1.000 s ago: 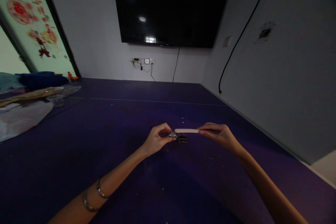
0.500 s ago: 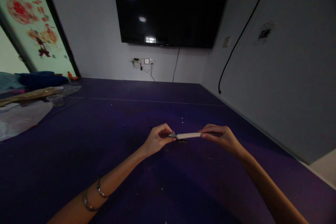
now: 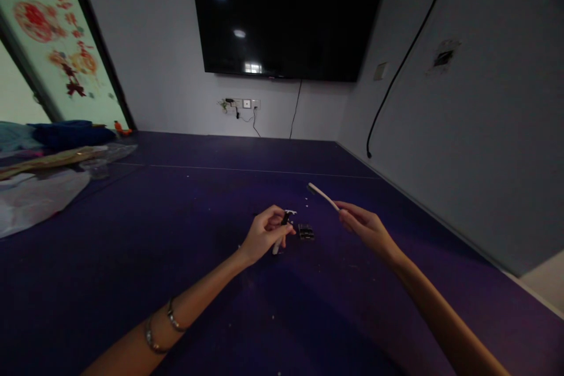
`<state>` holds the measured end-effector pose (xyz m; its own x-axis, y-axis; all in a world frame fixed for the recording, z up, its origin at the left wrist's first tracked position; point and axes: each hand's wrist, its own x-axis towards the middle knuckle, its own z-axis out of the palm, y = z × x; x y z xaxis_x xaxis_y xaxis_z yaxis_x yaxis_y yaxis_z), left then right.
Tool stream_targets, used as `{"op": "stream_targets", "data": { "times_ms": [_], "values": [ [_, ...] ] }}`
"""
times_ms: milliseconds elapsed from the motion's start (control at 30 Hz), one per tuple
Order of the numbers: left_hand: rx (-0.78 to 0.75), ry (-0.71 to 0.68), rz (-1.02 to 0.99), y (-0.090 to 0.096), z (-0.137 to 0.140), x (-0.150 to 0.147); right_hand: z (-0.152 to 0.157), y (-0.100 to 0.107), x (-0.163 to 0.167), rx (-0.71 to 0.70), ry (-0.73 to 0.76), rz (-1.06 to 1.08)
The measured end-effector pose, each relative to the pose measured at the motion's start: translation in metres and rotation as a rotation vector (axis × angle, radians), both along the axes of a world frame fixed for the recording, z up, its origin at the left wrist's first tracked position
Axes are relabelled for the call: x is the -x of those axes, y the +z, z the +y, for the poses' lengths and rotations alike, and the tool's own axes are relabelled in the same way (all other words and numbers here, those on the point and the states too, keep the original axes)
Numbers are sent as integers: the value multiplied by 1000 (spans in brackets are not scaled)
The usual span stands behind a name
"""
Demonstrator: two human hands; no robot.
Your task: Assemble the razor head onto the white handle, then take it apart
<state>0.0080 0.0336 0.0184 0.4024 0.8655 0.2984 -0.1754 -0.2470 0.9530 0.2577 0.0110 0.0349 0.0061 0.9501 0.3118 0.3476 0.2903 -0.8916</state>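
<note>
My left hand [image 3: 264, 234] is closed around a slim black-and-white razor [image 3: 285, 219]. Its T-shaped head points up and away, and the pale handle end shows below the fingers. In my right hand [image 3: 363, 224], thumb and fingers pinch a white toothbrush [image 3: 325, 196] by its handle. The brush tilts up to the left, dark bristles facing down, apart from the razor. A small dark piece [image 3: 306, 231] with light marks lies on the purple surface between my hands; I cannot tell what it is.
The wide purple surface [image 3: 198, 276] has small white specks on it. Plastic bags [image 3: 39, 200] and blue cloth [image 3: 73, 134] lie at the far left. A large television [image 3: 291, 17] hangs above wall sockets [image 3: 247, 103]. A black cable [image 3: 396, 70] runs down the right wall.
The toothbrush has swung up and away from the razor's head. My left hand has turned the razor, so its head now points up. More of the dark piece shows.
</note>
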Motion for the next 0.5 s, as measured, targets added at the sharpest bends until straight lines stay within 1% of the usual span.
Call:
{"op": "stream_targets", "data": {
  "times_ms": [100, 167, 267, 400, 500],
  "values": [
    [30, 113, -18, -4, 2, -2, -1, -7, 17, -6, 6, 112],
    [54, 193, -14, -6, 3, -3, -4, -10, 31, 14, 7, 235],
    [73, 252, -1, -7, 6, -4, -12, -13, 51, 143, 46, 456],
    [71, 267, 5, -7, 9, -3, -23, -13, 70, 357, 153, 717],
    [56, 246, -2, -7, 11, -2, -32, -13, 78, 469, 206, 842]
  ]
}}
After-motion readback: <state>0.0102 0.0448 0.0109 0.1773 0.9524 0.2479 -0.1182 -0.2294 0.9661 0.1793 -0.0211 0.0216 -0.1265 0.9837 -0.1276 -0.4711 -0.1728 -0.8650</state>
